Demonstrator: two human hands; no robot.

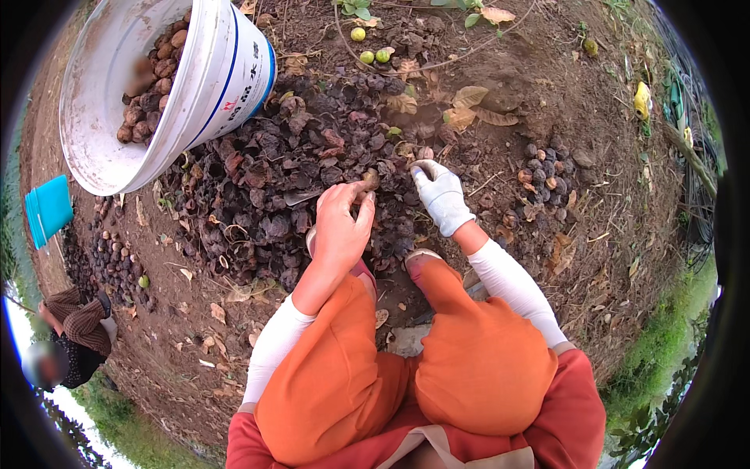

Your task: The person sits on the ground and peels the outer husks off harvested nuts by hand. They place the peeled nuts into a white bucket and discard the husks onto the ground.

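My bare left hand (345, 220) pinches a brown rounded piece (370, 179), which looks like the end of a knife's wooden handle. On the other side of its fingers a thin metal blade (302, 197) lies over dark, dried walnut husks (263, 182). My right hand (438, 193), in a whitish work glove, is curled low over the right edge of the husk heap. Just beyond its fingertips is a light brown walnut (425, 153); whether anything sits between the fingers cannot be told. A smaller pile of walnuts (548, 173) lies to the right.
A white plastic bucket (202, 76) with walnuts inside leans at the upper left. A blue-green container (50, 211) and another walnut pile (114, 264) are farther left, near a seated person (79, 334). Green fruits (375, 54) and dry leaves lie ahead. Cables or netting run along the right.
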